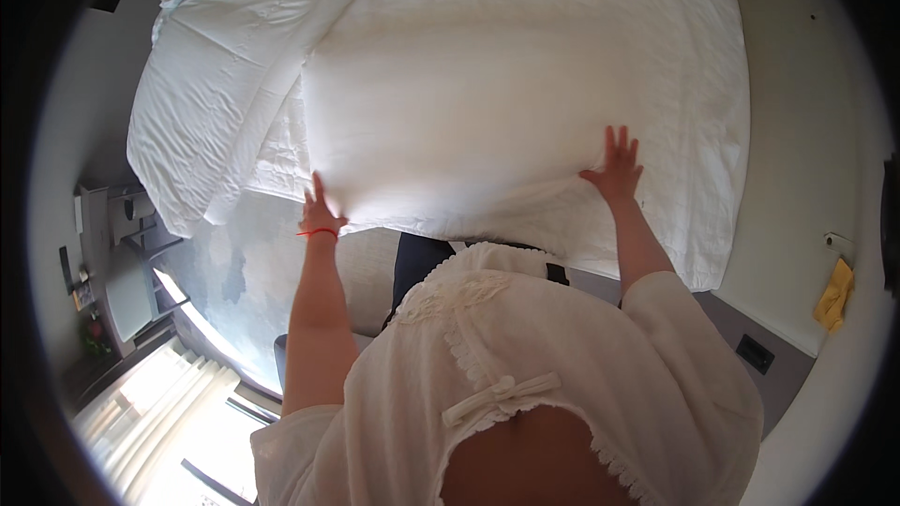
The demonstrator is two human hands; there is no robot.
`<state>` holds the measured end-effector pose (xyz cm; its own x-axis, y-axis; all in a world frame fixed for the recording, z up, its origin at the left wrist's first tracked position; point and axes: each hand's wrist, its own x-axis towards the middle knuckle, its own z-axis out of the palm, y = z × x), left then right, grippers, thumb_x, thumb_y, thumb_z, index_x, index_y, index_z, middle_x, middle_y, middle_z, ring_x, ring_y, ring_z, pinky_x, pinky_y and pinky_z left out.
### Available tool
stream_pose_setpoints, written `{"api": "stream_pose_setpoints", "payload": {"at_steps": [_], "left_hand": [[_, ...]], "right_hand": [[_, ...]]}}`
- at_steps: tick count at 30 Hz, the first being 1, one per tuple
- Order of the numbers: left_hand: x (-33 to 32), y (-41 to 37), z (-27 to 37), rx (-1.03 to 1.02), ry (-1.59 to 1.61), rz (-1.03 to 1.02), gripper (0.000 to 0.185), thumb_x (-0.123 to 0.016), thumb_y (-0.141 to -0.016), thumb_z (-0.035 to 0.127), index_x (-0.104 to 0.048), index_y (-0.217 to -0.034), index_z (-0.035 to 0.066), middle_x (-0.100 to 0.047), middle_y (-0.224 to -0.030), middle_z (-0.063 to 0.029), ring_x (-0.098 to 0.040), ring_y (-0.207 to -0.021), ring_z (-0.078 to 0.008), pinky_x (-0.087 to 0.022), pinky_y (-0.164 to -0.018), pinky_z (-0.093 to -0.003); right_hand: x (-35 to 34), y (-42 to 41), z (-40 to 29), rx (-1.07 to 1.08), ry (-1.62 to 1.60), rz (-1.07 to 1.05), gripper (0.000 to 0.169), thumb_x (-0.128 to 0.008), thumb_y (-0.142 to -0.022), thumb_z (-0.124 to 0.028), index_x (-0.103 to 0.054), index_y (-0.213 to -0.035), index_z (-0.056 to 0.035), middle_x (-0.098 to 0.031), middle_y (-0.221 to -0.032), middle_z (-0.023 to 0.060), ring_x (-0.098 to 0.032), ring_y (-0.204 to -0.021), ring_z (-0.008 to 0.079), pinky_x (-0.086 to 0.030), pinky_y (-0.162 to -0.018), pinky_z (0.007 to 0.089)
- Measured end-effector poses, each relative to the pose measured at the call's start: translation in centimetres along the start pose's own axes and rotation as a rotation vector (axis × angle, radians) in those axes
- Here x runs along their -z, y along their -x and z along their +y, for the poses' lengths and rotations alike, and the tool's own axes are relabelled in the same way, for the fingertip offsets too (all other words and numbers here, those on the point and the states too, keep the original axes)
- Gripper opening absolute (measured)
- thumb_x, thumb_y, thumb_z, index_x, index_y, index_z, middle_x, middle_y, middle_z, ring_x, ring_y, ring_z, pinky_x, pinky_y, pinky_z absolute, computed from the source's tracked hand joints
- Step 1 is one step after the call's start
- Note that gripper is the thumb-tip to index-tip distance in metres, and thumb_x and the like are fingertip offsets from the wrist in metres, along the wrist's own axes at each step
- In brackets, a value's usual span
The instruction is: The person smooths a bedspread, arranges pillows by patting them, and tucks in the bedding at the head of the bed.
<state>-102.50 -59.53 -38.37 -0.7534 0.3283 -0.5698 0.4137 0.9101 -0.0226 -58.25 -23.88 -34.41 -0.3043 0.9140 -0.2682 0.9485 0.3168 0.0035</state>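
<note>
A large white pillow (457, 112) lies flat on the bed before me, slightly blurred. At its near left corner is my left hand (322, 212), thumb and fingers apart, against the pillow's edge. A thin red band circles that wrist. My right hand (619, 167) rests with spread fingers at the pillow's near right corner, its thumb touching the edge. Neither hand is closed around anything. Beneath the pillow is a quilted white bed cover (696, 154), whose near edge hangs close to my body.
A white duvet (211, 84) is folded back over the bed's far left side. Left of the bed stand a chair (130, 288) and a desk (95, 218) on a patterned carpet (232, 260). A curtained window (162, 407) is at lower left. A yellow cloth or paper (834, 296) hangs by the right wall.
</note>
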Motion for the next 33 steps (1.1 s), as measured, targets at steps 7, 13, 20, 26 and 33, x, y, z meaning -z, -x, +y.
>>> {"api": "stream_pose_setpoints", "payload": {"at_steps": [7, 13, 20, 26, 33], "left_hand": [[3.7, 6.0, 11.6, -0.456, 0.134, 0.473, 0.092, -0.074, -0.073, 0.024, -0.019, -0.147, 0.030, -0.009, -0.154, -0.0117, -0.011, -0.141, -0.0335, -0.017, -0.100, -0.0706], [2.9, 9.2, 23.6, -0.725, -0.257, 0.162, 0.109, -0.077, -0.061, 0.051, -0.015, -0.147, 0.029, -0.002, -0.155, -0.0075, 0.001, -0.143, -0.0301, -0.013, -0.101, -0.0720], [6.6, 3.0, 10.8, -0.170, 0.088, -0.059, 0.127, -0.083, -0.054, 0.052, 0.000, -0.148, 0.032, 0.012, -0.155, -0.0056, 0.009, -0.141, -0.0374, -0.017, -0.095, -0.0752], [11.7, -2.9, 20.7, -0.495, 0.188, 0.326, 0.099, -0.072, -0.067, 0.056, -0.021, -0.146, 0.026, -0.011, -0.154, -0.0090, -0.004, -0.142, -0.0310, -0.009, -0.103, -0.0699], [10.5, -8.5, 26.2, -0.468, -0.165, 0.233, 0.077, -0.036, -0.082, 0.071, -0.029, -0.144, 0.025, -0.017, -0.153, 0.0007, -0.007, -0.142, -0.0229, -0.004, -0.102, -0.0707]], "right_hand": [[-1.9, -2.1, -2.7, 0.380, -0.309, 0.417, 0.086, -0.074, -0.069, -0.030, -0.029, -0.142, -0.0216, -0.022, -0.150, 0.0135, -0.021, -0.137, 0.0332, -0.025, -0.097, 0.0667], [1.1, 1.2, -19.6, 0.928, -0.271, 0.203, 0.072, -0.071, -0.073, -0.034, -0.040, -0.137, -0.0199, -0.029, -0.148, 0.0082, -0.023, -0.138, 0.0299, -0.016, -0.104, 0.0643], [0.8, -9.5, -5.1, 0.139, -0.053, 0.153, 0.070, -0.049, -0.084, -0.058, -0.032, -0.142, -0.0222, -0.021, -0.152, 0.0040, -0.012, -0.141, 0.0314, -0.014, -0.104, 0.0659], [1.0, -14.7, -13.6, 0.445, -0.232, 0.369, 0.062, -0.051, -0.087, -0.050, -0.034, -0.139, -0.0197, -0.029, -0.148, 0.0104, -0.025, -0.136, 0.0351, -0.021, -0.099, 0.0680], [1.0, -16.0, -23.6, 0.617, 0.037, 0.188, 0.051, -0.044, -0.091, -0.048, -0.044, -0.133, -0.0196, -0.043, -0.140, 0.0020, -0.033, -0.133, 0.0262, -0.022, -0.103, 0.0631]]}}
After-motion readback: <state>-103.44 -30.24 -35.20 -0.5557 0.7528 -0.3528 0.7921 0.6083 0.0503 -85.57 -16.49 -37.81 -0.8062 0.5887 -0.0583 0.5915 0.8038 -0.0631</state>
